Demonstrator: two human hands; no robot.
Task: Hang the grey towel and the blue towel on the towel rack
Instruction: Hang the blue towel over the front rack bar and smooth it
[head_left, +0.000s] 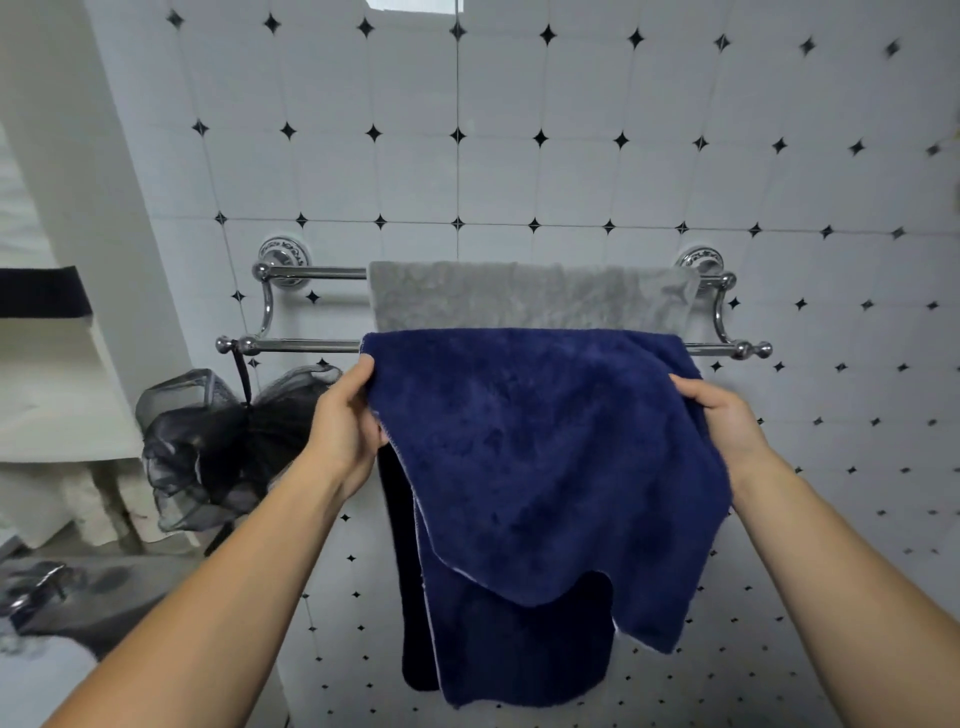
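Plush blue towel (524, 457) is draping over the chrome towel rack (301, 345), left hand (345, 431) and right hand (727, 415) pinching its side edges; fluffy grey towel (524, 296) is hanging beyond the fingertips.

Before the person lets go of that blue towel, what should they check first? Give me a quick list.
1. Grey towel draped on the back bar: ok.
2. Blue towel lies over the front bar: ok.
3. Left hand grips the towel's left edge: ok.
4. Right hand grips the right edge: ok.
5. Blue towel hangs even: not ok, lower edges are uneven.
6. Enough cloth behind the bar to balance: cannot tell.
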